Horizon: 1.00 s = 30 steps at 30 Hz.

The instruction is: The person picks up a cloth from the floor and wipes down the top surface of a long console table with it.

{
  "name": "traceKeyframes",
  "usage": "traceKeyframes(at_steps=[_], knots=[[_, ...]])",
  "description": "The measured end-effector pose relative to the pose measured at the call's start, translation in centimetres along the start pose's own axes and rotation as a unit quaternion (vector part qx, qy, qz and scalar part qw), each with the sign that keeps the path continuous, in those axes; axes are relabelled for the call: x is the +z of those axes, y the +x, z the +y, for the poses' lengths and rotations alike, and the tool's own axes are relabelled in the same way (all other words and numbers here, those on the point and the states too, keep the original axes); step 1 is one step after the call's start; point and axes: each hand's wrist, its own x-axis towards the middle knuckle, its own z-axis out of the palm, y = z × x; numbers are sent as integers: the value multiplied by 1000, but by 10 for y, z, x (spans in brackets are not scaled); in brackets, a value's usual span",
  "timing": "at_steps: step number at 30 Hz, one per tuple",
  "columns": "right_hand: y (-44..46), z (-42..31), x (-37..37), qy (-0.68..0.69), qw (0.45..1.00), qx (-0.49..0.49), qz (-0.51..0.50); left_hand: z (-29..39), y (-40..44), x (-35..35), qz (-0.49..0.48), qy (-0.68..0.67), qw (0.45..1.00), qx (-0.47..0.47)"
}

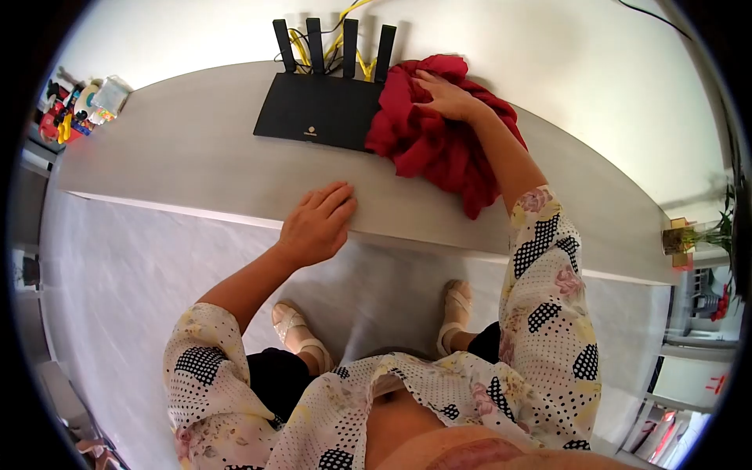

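Red cloth (pixel 439 153) against router (pixel 317 108), reaching back edge of worktop (pixel 196 160); likely light, soft, best taken by folds. Right hand (pixel 448 99) on it, grip unclear; left hand (pixel 317 223) flat, empty, front edge.

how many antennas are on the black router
4, in a row along the back of the black router: leftmost antenna, second antenna, third antenna, and rightmost antenna beside the red cloth. No others show.
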Motion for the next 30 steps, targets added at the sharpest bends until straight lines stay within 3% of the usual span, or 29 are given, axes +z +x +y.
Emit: traceKeyframes(at_steps=[6, 10, 12, 14, 19, 26, 30], knots=[[-53, -19, 7, -74, 993, 85, -29, -15, -4, 4, 16, 11, 1000, -1], [-88, 35, 44, -54, 992, 110, -13, -36, -20, 11, 9, 14, 1000, -12], [-116, 114, 77, -69, 993, 93, 7, -52, -20, 18, 13, 2, 1000, -17], [-144, 135, 93, -64, 983, 163, -61, -61, -29, 28, 0, -6, 999, -39], [-215, 139, 114, -19, 970, 219, -106, -74, -50, 50, -72, -28, 990, -115], [-207, 54, 125, -7, 981, 135, -140, -73, -83, 56, -133, -21, 980, -146], [-168, -7, 140, -49, 996, -7, -68, -67, -97, 50, -208, -55, 963, -162]])
